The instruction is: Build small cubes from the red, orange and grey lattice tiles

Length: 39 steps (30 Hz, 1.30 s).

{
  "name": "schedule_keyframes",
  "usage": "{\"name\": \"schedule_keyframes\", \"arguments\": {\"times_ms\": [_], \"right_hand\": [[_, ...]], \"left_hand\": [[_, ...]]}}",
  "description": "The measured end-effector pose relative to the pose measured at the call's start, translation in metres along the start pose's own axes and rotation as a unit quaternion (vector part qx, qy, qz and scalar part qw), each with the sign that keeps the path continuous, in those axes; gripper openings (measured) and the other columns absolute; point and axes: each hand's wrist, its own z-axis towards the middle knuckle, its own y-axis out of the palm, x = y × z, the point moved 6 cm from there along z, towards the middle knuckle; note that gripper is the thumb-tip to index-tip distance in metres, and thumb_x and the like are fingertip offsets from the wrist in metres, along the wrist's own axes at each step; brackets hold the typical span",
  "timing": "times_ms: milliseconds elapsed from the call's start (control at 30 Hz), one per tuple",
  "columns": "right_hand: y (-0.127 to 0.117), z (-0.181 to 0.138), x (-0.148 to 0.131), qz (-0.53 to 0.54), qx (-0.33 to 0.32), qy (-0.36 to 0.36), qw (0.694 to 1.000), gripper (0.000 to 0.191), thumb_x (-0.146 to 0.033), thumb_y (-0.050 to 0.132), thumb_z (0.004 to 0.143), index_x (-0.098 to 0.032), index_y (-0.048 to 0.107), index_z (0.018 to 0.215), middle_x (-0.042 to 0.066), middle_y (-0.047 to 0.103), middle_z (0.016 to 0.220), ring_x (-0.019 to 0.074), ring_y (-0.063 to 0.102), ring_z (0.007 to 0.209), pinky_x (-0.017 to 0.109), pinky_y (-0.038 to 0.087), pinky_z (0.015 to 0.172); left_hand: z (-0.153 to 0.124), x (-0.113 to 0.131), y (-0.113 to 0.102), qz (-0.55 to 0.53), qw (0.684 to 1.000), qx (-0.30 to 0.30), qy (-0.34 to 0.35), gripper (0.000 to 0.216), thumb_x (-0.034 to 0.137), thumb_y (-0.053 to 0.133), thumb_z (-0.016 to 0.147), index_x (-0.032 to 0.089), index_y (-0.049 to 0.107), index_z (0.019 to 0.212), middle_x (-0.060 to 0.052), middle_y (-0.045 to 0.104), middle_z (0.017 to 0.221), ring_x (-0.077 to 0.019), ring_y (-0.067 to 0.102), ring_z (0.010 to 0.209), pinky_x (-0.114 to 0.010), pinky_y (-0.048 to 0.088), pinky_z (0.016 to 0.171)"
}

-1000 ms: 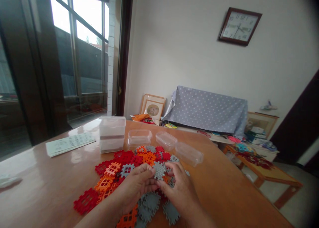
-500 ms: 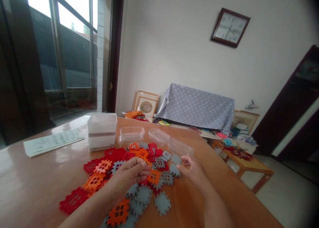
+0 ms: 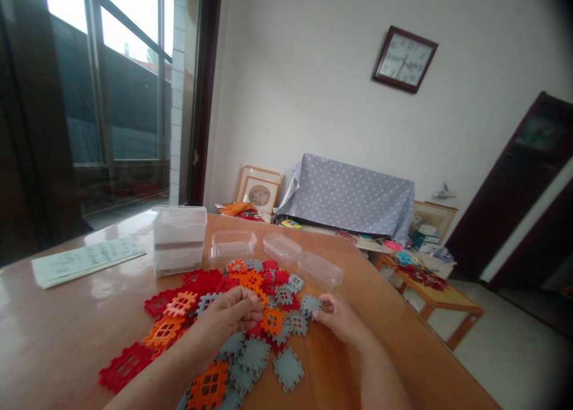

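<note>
Over the middle of the pile, my left hand (image 3: 235,310) is closed, thumb against curled fingers. Whatever it may hold is hidden. My right hand (image 3: 339,317) pinches the right edge of a grey square interlocking tile (image 3: 310,306) at the pile's right side. Around both hands lie notched plastic tiles, some solid and some with window-like openings. An orange window tile (image 3: 272,321) and a grey window tile (image 3: 298,323) lie between the hands. A solid grey tile (image 3: 288,369) rests nearer to me, and a red tile (image 3: 126,367) is at the left.
Three clear plastic containers stand behind the pile, among them a right-hand container (image 3: 320,269). A lidded translucent box (image 3: 179,241) and a handwritten paper stack (image 3: 88,259) are on the left of the wooden table (image 3: 385,314). A low stool (image 3: 441,296) stands beyond its right edge.
One of two grey tiles by my right hand no longer shows separately. The right hand has come slightly lower and left, onto the remaining tile. The view shifted slightly; the left hand kept its pose.
</note>
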Motion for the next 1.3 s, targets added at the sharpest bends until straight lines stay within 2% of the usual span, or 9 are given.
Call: {"name": "schedule_keyframes", "arguments": {"times_ms": [400,500,567,667,767,867,967,1133,1300], "right_hand": [[0.0,0.001,0.003,0.01,0.012,0.01,1.0,0.044,-0.039,0.073,0.075,-0.017,0.068,0.112,0.01,0.071,0.114,0.0257,0.068,0.106,0.038,0.052,0.09],[-0.003,-0.001,-0.007,0.008,0.029,0.006,1.0,0.044,-0.041,0.07,0.078,-0.017,0.066,0.116,0.01,0.07,0.114,0.0256,0.066,0.106,0.039,0.051,0.091],[-0.001,-0.003,-0.02,0.012,0.022,-0.003,1.0,0.038,-0.041,0.068,0.08,-0.018,0.068,0.111,0.007,0.072,0.104,0.0229,0.067,0.096,0.035,0.052,0.083],[0.009,-0.012,-0.046,0.023,-0.02,-0.025,0.999,0.033,-0.041,0.069,0.081,-0.02,0.069,0.106,0.001,0.069,0.084,0.0167,0.063,0.073,0.027,0.048,0.067],[0.025,-0.025,-0.07,0.006,-0.078,-0.051,0.996,0.028,-0.036,0.072,0.08,-0.022,0.069,0.104,-0.003,0.065,0.074,0.0138,0.058,0.066,0.023,0.04,0.058],[0.044,-0.036,-0.083,-0.052,-0.127,-0.061,0.989,0.037,-0.037,0.08,0.071,-0.025,0.069,0.104,-0.004,0.066,0.075,0.0141,0.057,0.065,0.022,0.033,0.055],[0.055,-0.039,-0.09,-0.096,-0.117,-0.074,0.986,0.043,-0.039,0.085,0.065,-0.025,0.07,0.103,-0.001,0.069,0.086,0.0162,0.06,0.072,0.024,0.034,0.06],[0.062,-0.037,-0.097,-0.117,-0.101,-0.087,0.984,0.04,-0.036,0.084,0.066,-0.022,0.068,0.1,0.001,0.066,0.095,0.0178,0.059,0.08,0.025,0.035,0.065],[0.062,-0.035,-0.097,-0.064,-0.102,-0.088,0.989,0.033,-0.034,0.08,0.071,-0.021,0.065,0.097,-0.001,0.063,0.091,0.0148,0.055,0.076,0.024,0.035,0.063]], "left_hand": [[0.003,-0.001,-0.003,0.011,1.0,0.001,0.007,0.035,0.049,0.074,0.079,0.019,0.06,0.088,-0.007,0.074,0.093,-0.0206,0.069,0.088,-0.034,0.051,0.083],[0.0,0.005,-0.004,0.006,1.0,0.004,0.019,0.034,0.048,0.076,0.078,0.019,0.061,0.087,-0.007,0.074,0.094,-0.0205,0.069,0.089,-0.033,0.051,0.082],[0.002,0.007,-0.007,0.011,0.999,0.008,0.029,0.034,0.049,0.075,0.078,0.02,0.061,0.086,-0.006,0.074,0.093,-0.0201,0.069,0.088,-0.032,0.05,0.082],[0.007,0.008,-0.013,0.056,0.996,0.024,0.058,0.031,0.048,0.074,0.079,0.02,0.062,0.084,-0.003,0.072,0.086,-0.0187,0.067,0.083,-0.03,0.048,0.078],[0.011,0.006,-0.017,0.11,0.989,0.032,0.097,0.028,0.046,0.072,0.081,0.02,0.063,0.082,-0.001,0.069,0.079,-0.0171,0.063,0.077,-0.027,0.044,0.072],[0.013,0.005,-0.017,0.154,0.978,0.032,0.133,0.025,0.044,0.068,0.085,0.02,0.064,0.083,0.001,0.065,0.074,-0.0151,0.057,0.069,-0.025,0.038,0.065],[0.011,0.005,-0.016,0.201,0.966,0.041,0.16,0.022,0.041,0.067,0.086,0.02,0.063,0.081,0.002,0.061,0.069,-0.014,0.051,0.066,-0.024,0.033,0.062],[0.007,0.007,-0.008,0.222,0.96,0.025,0.171,0.019,0.038,0.066,0.085,0.02,0.064,0.079,0.002,0.059,0.069,-0.0143,0.051,0.066,-0.024,0.033,0.061],[0.004,0.006,-0.002,0.258,0.952,0.012,0.162,0.015,0.032,0.059,0.087,0.019,0.063,0.081,0.002,0.058,0.071,-0.0139,0.051,0.067,-0.024,0.036,0.061]]}}
